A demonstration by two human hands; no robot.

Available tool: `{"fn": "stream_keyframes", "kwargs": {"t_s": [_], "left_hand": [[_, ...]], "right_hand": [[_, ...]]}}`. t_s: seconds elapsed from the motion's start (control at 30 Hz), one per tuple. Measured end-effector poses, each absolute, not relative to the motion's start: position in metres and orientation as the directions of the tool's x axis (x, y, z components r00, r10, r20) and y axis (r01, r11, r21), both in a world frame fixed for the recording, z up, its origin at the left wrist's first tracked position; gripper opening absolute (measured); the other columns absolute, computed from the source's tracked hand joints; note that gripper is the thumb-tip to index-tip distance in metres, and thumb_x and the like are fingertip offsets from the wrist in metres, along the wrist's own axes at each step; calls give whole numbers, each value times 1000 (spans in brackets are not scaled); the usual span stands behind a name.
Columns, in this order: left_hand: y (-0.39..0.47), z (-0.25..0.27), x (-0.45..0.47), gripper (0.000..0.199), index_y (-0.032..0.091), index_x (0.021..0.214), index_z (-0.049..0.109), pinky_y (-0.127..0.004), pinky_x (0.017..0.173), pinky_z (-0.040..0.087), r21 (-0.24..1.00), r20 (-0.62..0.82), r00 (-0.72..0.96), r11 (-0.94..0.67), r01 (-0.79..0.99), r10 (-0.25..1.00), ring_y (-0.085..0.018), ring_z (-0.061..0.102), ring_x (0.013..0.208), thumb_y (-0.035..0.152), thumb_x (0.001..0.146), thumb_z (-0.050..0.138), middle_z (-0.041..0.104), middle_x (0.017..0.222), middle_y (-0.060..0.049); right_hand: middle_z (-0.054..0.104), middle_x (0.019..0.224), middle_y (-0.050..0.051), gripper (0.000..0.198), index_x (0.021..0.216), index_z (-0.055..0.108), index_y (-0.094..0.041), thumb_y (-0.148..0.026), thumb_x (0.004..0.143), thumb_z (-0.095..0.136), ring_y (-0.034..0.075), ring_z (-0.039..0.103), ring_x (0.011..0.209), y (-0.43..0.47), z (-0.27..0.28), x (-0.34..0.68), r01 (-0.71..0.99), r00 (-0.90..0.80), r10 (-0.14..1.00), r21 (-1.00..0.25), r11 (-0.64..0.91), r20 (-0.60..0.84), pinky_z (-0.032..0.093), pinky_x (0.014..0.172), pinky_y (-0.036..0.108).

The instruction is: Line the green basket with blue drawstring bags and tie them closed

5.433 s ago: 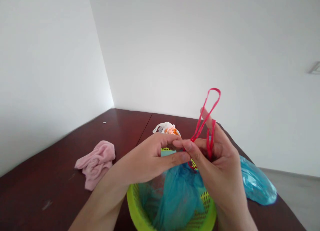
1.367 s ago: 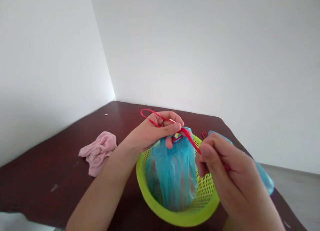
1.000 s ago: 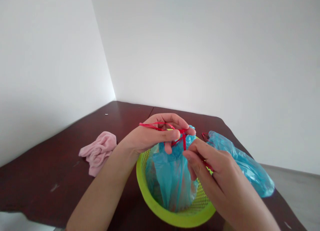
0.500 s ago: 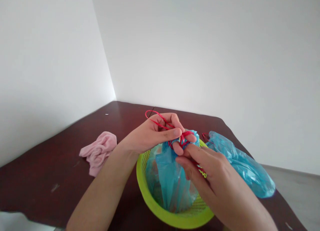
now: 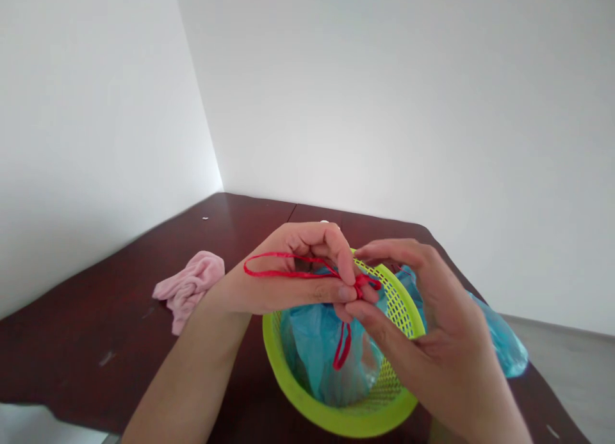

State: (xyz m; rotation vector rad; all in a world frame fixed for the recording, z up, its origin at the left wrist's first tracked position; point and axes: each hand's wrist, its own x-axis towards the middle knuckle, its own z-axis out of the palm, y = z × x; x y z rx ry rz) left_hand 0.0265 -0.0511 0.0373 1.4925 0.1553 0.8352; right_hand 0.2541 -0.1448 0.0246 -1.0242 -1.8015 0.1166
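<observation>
Drawstring [image 5: 359, 290] work is partway along at your fingertips, judging by how the red strands lie. You have them bunched into a small crossed cluster over the blue plastic bag [image 5: 312, 351], with one long loop reaching back across your left wrist and a shorter loop hanging down in front of the bag. Both loops are slack, so, as far as can be judged, the cluster is not yet pulled up firm; whether a true knot has formed, you cannot tell, because your own fingers cover much of it. The bag sits inside the yellow-green perforated basket [image 5: 355, 425], its upper end going up behind your hands and its mouth mostly hidden. Your left hand [image 5: 283, 295] has thumb and fingertips together, clamped on the strands just where they cross. Your right hand [image 5: 444, 316] is spread wide, forefinger arched well apart from the thumb, with the thumb tip close against the left fingertips; no strand shows pinched in it, though its other fingers are out of sight. Beyond your right hand, a second blue plastic bag [image 5: 510, 348] lies on the dark red table [image 5: 86, 316], while a crumpled pink cloth [image 5: 192, 287] lies to your left.
</observation>
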Motion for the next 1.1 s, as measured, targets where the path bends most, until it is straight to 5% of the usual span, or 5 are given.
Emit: {"fn": "stream_keyframes", "kwargs": {"t_s": [0.23, 0.53, 0.7, 0.83, 1.1], "left_hand": [[-50, 41, 15, 21, 16, 107, 85, -26, 80, 74, 937, 348, 748, -230, -263, 565, -21, 92, 86, 15, 95, 103, 92, 99, -9], [-51, 34, 19, 25, 38, 123, 94, -34, 99, 73, 601, 686, 595, -788, -139, 418, -26, 90, 102, 29, 100, 97, 94, 114, 0], [-58, 33, 17, 26, 46, 129, 94, -40, 104, 73, 549, 736, 513, -833, -71, 441, -30, 90, 112, 32, 108, 88, 94, 126, -1], [-58, 37, 17, 23, 41, 125, 95, -40, 111, 72, 511, 758, 508, -856, -71, 410, -29, 91, 115, 30, 106, 93, 94, 125, -3], [-59, 34, 21, 11, 31, 115, 92, -39, 125, 67, 425, 822, 455, -901, -89, 343, -27, 90, 124, 24, 107, 91, 95, 121, -3]], "right_hand": [[87, 101, 1, 3, 110, 84, -27, -27, 111, 81, 18, 80, 86, -137, 27, 254, 486, -215, 809, -658, 575, 548, 61, 79, 29], [80, 82, -3, 16, 103, 84, -23, -21, 112, 70, 14, 70, 72, -131, 21, 254, 499, -128, 880, -737, 456, 457, 50, 66, 26], [79, 87, -1, 17, 101, 83, -24, -31, 115, 77, 17, 70, 80, -133, 24, 252, 428, -194, 877, -766, 479, 440, 55, 73, 27], [86, 110, 3, 23, 126, 85, -29, -48, 113, 85, 22, 78, 95, -138, 21, 256, 282, -217, 851, -804, 523, 478, 65, 84, 31], [80, 96, 5, 47, 99, 82, -25, -60, 124, 63, 21, 73, 90, -135, 20, 263, 260, -191, 857, -817, 514, 478, 65, 83, 31]]}}
